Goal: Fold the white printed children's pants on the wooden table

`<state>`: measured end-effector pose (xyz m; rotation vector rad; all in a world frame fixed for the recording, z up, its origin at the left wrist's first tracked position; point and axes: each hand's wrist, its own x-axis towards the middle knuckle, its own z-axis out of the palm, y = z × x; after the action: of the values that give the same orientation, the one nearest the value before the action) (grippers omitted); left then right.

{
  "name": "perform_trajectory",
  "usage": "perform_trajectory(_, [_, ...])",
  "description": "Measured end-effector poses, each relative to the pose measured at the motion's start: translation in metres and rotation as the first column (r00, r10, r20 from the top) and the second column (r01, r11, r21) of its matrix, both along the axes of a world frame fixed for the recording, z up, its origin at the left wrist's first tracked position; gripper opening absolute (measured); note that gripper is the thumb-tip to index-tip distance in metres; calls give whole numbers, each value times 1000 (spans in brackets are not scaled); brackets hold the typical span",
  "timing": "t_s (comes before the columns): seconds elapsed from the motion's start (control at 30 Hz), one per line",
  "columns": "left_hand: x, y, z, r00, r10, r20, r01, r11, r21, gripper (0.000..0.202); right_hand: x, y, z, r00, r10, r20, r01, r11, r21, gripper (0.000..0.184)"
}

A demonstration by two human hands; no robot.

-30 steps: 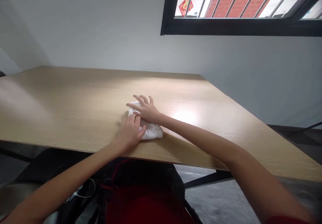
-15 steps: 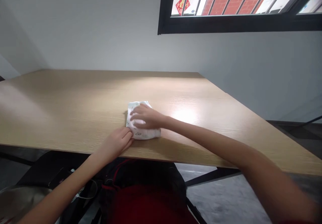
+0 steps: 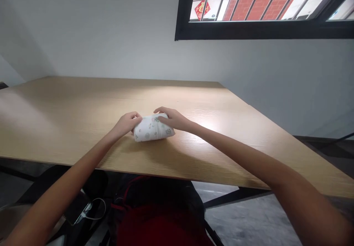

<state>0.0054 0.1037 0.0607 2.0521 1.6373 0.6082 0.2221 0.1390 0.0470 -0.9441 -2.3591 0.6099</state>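
Fingers [image 3: 162,110] over folded cloth [image 3: 153,129]

White cloth bundle [image 3: 153,129] — small coloured prints — on light wood-grain table [image 3: 69,109]

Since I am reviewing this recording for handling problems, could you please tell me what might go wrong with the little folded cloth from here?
1. The small white printed folded cloth bundle is pinched only at its two ends, by the left hand and the right hand, so its middle could spring open if either lets go.
2. The pale smooth wooden table looks glossy, so the bundle might slide under a sideways push.
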Motion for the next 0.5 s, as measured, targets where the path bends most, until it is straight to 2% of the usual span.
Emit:
perform_trajectory(0.07, [0,16,-10,997,33,-63,-34,999,-10,22,-6,15,-8,993,-36,116,44,996,-74,29])
perform_trajectory(0.13, [3,22,-21,990,78,-118,-75,997,28,22,-11,17,-17,968,-82,235,107,990,-94,32])
perform_trajectory(0.17, [6,22,-25,984,107,-141,-99,993,60,22,-15,15,-20,950,-133,281,154,987,-52,33])
perform_trajectory(0.23, [16,20,-30,970,168,-174,-145,980,137,23,-24,6,-24,911,-262,319,235,965,120,31])
perform_trajectory(0.3, [29,20,-32,961,201,-188,-163,966,202,27,-36,-1,-25,878,-367,308,285,916,282,29])
perform_trajectory(0.33, [34,22,-33,962,199,-189,-156,963,221,28,-41,-1,-26,867,-399,298,305,899,315,29])
perform_trajectory(0.4, [40,28,-37,969,171,-181,-128,965,228,29,-47,3,-30,868,-393,303,306,904,299,27])
perform_trajectory(0.5, [33,39,-44,983,123,-137,-97,978,185,28,-38,17,-41,930,-303,209,274,949,156,27])
